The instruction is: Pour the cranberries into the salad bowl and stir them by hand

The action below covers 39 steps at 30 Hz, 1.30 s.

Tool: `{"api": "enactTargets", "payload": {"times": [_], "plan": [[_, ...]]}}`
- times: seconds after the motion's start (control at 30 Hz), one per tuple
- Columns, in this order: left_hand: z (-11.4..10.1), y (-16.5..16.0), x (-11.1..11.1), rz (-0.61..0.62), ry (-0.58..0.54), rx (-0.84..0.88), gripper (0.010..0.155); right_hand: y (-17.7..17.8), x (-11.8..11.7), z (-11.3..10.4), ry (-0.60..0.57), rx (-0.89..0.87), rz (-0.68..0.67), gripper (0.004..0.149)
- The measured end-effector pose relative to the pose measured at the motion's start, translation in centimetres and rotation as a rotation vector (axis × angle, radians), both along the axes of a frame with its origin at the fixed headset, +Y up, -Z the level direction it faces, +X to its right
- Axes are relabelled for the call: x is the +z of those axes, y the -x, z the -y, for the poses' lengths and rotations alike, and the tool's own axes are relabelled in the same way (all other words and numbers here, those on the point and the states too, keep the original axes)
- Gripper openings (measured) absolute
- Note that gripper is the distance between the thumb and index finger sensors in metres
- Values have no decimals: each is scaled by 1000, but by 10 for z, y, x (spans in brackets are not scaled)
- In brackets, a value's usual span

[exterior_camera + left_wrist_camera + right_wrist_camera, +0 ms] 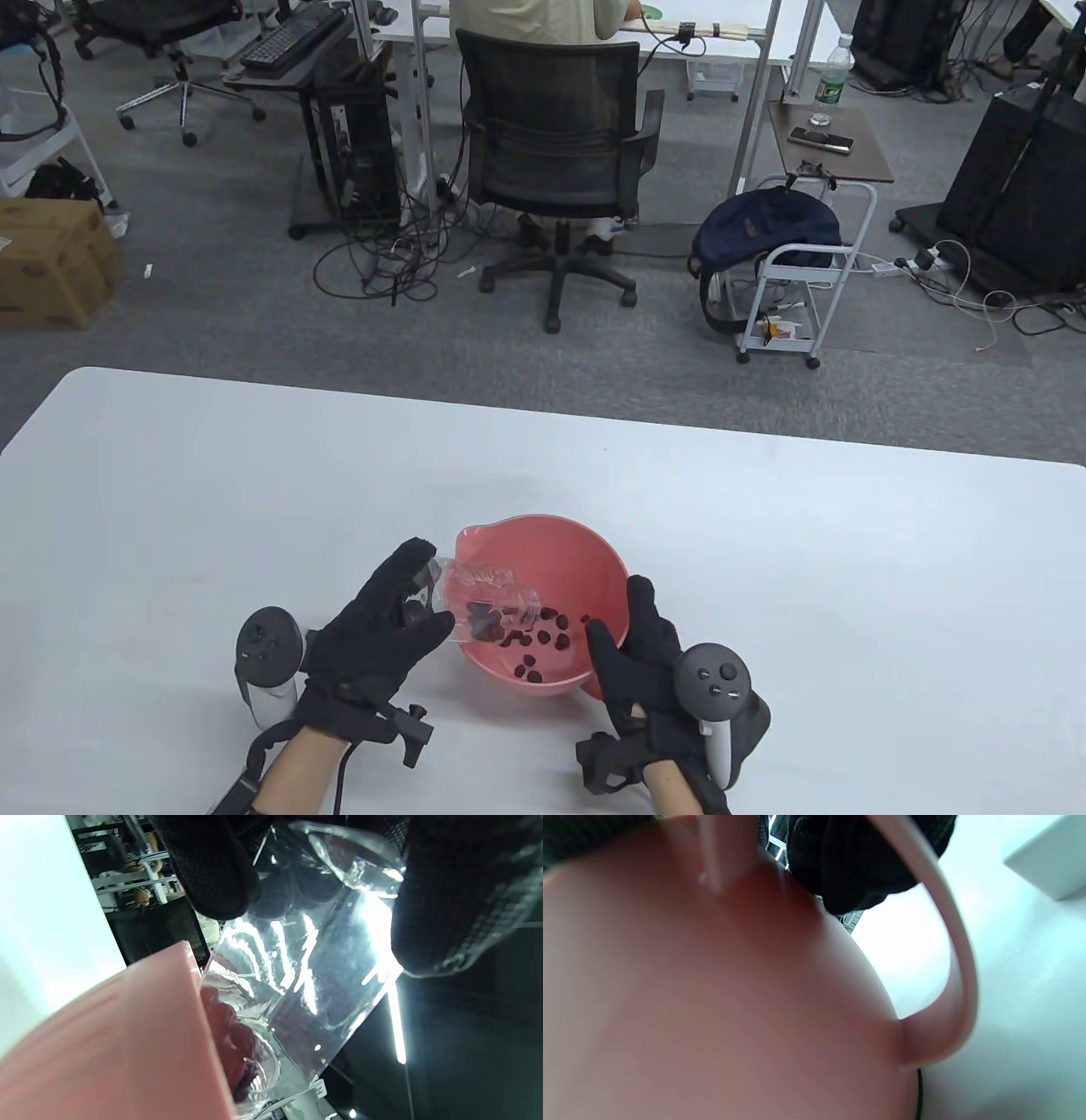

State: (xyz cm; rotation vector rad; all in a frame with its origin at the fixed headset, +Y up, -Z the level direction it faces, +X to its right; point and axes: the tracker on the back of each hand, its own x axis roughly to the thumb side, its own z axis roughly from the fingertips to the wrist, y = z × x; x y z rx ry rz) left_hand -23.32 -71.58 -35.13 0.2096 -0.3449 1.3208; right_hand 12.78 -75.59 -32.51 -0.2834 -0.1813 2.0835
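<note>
Broadly, the white table [254,475] fills the lower half of the table view, and the pink salad bowl [585,552] sits low in the frame, just right of centre. It looks like light, stiff plastic that could slide or tip on the smooth top, so a hold at its rim or handle seems the sensible place to steady it. The right hand [645,654] does that: it comes in from the bottom right, fingers curled over the bowl's near right edge, and the right wrist view shows gloved fingertips [857,870] pressed against the bowl's outer wall beside its handle loop.

Next in size, the clear cup [484,594] lies tilted over the bowl's left rim, mouth pointing into the bowl. It appears thin, glossy and easily crushed, so a gentle grasp around its closed end suits it. The left hand [382,628] wraps exactly there, thumb and fingers [212,870] clamped round the base.

Smallest, the cranberries [534,641] are dark, light pieces; several lie on the bowl's floor, and a few remain at the cup's mouth.
</note>
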Motion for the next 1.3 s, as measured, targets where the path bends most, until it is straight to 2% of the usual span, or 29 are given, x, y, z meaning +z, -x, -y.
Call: {"api": "enactTargets", "payload": {"times": [0.1,0.13,0.2,0.23,0.3,0.33,0.37,0.4,0.43,0.5,0.53,0.63,0.77,0.83,0.87,0.93,0.97,1.03,1.07,1.1,1.13,1.17,1.2,1.3], "plan": [[3,-3,-3,126,53,159,78,0,0,0,0,-1,1,77],[2,-3,0,78,54,154,77,0,0,0,0,-3,1,77],[-2,0,3,-52,-8,-27,77,0,0,0,0,-2,-1,77],[-2,1,0,2,-28,-29,77,0,0,0,1,-2,-1,77],[2,-2,0,127,69,230,77,0,0,0,1,-1,1,77],[0,-3,2,82,81,244,77,0,0,0,0,-1,2,77],[-4,-1,4,-35,15,57,77,-1,0,0,0,-2,1,77],[-7,1,3,-70,-56,-123,77,-1,0,0,1,-3,-1,77],[-7,0,2,-37,-68,-143,76,-1,0,0,1,-3,-2,77],[-1,-6,2,82,17,114,76,-1,0,0,1,-1,1,77],[0,-8,2,95,47,177,77,-1,0,1,1,-1,1,77],[-2,-5,1,43,-11,2,76,-1,0,0,1,-3,-3,77],[0,-5,0,29,2,3,76,-1,0,0,1,-2,-1,77],[2,-6,-2,145,44,142,76,-1,0,0,1,-3,-3,77],[1,-8,0,152,64,201,75,-1,0,0,1,-2,-3,77],[-5,-7,6,-42,-17,-65,75,-1,0,0,1,-2,-2,77],[-5,-4,3,-35,-77,-173,75,-1,0,0,1,-2,-3,77],[1,-7,1,97,32,90,75,-1,0,0,2,-1,-2,77],[2,-9,2,107,73,209,75,-1,0,0,1,-1,-1,77],[-1,-8,4,54,65,163,75,-1,0,0,0,-2,-1,77],[-4,-5,4,-9,-6,-4,74,-1,0,0,1,-3,-2,77],[-6,-3,3,-7,-51,-122,75,-1,0,0,2,-3,-4,77],[-6,-3,2,24,-42,-97,74,-1,0,0,2,-2,-3,77],[2,-7,-1,141,76,178,74,-1,0,0,1,-3,0,77]]}}
